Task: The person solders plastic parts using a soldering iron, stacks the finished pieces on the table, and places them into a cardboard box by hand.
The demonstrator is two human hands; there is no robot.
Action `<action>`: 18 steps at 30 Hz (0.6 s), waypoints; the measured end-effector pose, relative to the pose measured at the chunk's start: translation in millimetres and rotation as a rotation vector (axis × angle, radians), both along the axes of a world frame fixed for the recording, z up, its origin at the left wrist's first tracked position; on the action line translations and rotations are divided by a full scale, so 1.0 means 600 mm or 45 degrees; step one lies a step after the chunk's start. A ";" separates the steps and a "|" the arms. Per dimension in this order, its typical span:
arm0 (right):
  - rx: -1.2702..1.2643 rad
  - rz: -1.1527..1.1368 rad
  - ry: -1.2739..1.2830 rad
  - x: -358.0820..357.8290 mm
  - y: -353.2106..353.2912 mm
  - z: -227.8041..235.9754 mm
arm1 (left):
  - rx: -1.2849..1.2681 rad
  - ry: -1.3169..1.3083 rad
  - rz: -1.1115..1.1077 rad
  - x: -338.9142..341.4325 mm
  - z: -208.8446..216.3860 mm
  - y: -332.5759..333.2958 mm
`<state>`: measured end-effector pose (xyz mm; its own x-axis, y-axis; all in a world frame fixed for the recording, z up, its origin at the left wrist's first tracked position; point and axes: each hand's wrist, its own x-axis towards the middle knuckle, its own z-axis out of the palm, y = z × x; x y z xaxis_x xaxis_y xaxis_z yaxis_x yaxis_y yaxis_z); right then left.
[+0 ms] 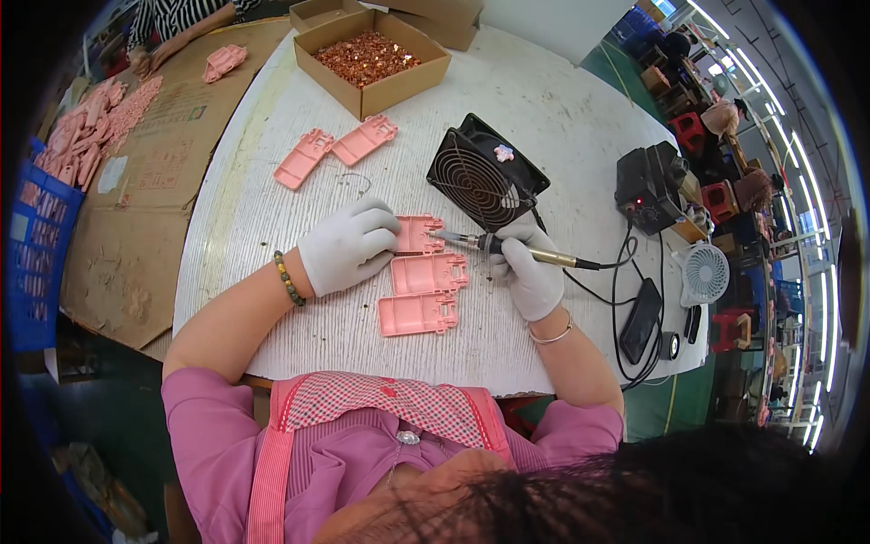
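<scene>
In a white glove, my left hand (351,245) holds the left end of a pink plastic casing (418,234) against the table, its fingers curled. My right hand (531,274), gloved too, grips a soldering iron (553,257) with a dark and gold handle. The iron's tip points left and meets the right part of that casing, which has small cut-outs; whether it touches cannot be told. Two similar casings, a middle one (426,274) and a lower one (418,314), lie just below in a column. Farther off, two more casings (304,160) lie tilted side by side.
A cardboard box (399,87) of small copper-coloured parts stands at the back. A black fan (476,177) stands beyond my hands. To the right are a soldering station (649,190), cables, a phone (641,319) and a small white fan (705,274). Another person's hands (140,63) rest at far left near pink parts.
</scene>
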<state>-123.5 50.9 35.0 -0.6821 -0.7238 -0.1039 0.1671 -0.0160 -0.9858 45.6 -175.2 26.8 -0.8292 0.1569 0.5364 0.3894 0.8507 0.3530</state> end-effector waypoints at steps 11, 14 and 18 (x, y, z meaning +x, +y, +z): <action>0.073 -0.017 -0.010 0.004 -0.002 0.010 | -0.013 -0.022 0.015 0.001 0.000 0.000; 0.060 -0.031 -0.021 0.001 0.000 0.003 | -0.022 -0.014 0.016 0.000 -0.001 0.000; 0.082 0.009 0.044 0.001 0.001 0.000 | -0.037 0.001 0.024 -0.001 -0.002 0.001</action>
